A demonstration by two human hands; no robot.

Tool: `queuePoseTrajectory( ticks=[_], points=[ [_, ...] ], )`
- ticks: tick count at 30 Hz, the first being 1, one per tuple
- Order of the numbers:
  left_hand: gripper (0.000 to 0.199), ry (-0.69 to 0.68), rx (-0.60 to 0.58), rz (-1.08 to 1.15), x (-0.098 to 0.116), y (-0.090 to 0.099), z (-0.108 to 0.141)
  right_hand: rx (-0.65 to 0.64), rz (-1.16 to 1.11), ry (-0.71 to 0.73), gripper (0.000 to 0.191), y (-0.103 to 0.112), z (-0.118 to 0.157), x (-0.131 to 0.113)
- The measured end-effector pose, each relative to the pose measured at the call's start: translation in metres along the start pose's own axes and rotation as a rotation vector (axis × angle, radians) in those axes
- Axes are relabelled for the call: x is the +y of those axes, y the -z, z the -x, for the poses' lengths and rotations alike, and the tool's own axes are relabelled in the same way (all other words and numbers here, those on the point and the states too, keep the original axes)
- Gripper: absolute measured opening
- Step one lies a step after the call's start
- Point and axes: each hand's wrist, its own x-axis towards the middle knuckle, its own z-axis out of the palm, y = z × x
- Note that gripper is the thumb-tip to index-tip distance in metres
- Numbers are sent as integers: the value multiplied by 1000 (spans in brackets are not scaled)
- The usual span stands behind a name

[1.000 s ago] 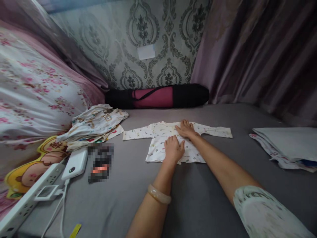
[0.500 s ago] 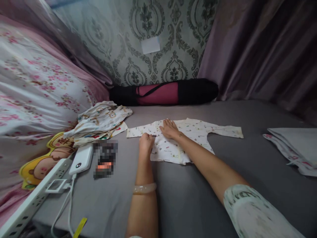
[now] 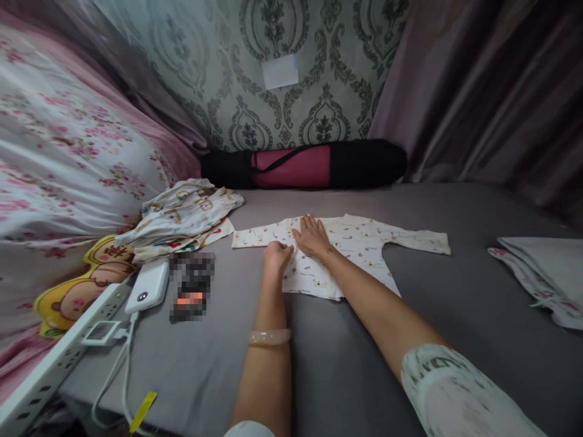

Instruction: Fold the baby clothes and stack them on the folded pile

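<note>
A small white baby shirt (image 3: 364, 243) with a tiny print lies spread on the grey sheet, its sleeves stretched out to both sides. My right hand (image 3: 313, 237) rests flat on its upper left part, fingers extended. At the shirt's left side edge, just below the left sleeve, my left hand (image 3: 277, 258) is closed with thumb and fingers pinching the cloth. A pale bangle (image 3: 269, 337) circles my left forearm. Part of the shirt's left side is hidden behind my left hand.
Crumpled printed clothes (image 3: 182, 212) lie at the left, near a white power bank (image 3: 148, 285), a power strip (image 3: 59, 358) and a blurred-out object (image 3: 191, 288). A black and pink long bag (image 3: 291, 167) lies along the wall. Folded cloth (image 3: 542, 273) sits at the right.
My left hand has shifted slightly right and inward along the shirt's left edge, drawing that edge with it. My right hand stays flat in nearly the same place.
</note>
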Motion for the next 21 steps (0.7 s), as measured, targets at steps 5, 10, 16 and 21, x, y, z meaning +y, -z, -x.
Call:
queuePoseTrajectory(
  ticks=[5,10,16,21],
  points=[
    [11,-12,74,11,5,2,0,28,-14,11,67,1,3,0],
    [8,-29,89,24,6,4,-4,61,-7,23,64,1,5,0],
    [22,-102,102,-33,2,0,-1,165,54,69,48,11,13,-6],
    [25,-96,71,-170,0,3,5,93,104,144,35,22,36,-20]
  ],
)
